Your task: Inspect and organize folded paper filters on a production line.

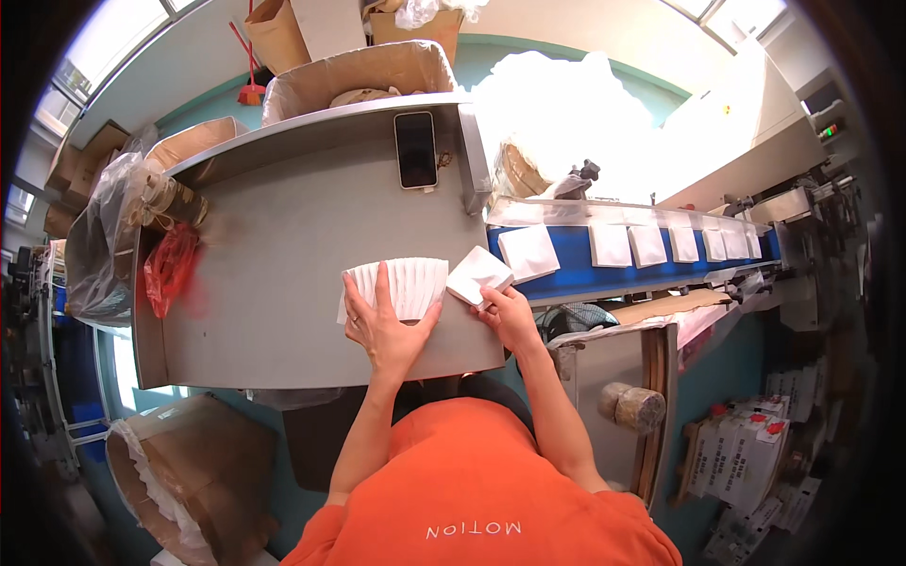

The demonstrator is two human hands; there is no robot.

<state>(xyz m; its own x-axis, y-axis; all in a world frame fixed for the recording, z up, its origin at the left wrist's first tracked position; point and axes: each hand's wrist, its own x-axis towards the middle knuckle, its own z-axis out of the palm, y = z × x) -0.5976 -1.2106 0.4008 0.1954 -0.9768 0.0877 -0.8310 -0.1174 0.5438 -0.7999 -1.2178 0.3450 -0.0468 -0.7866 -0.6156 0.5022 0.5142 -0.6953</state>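
So the left hand (385, 325) is spanning and gripping a row of folded white squares (415, 278) on the grey surface (274, 292), while the right hand (510, 316) is pinching a loose white square (472, 271) just beside it. They're looking light, soft, easily creased; I'd be holding edges, pressing gently from both ends.

Wide open to the left of the left hand (385, 332), across bare table (274, 302) — stopped at the far side by a red bag (170, 271). Open ahead of the left hand, beyond the white stack (411, 285), as far as a phone (415, 149), and left of that up to the raised back edge (311, 130). Tight between the hands — pinched by the white stack and a folded white square (475, 274). Obstructed to the right of the right hand (511, 317) by more squares (528, 251) along a blue belt (574, 262).
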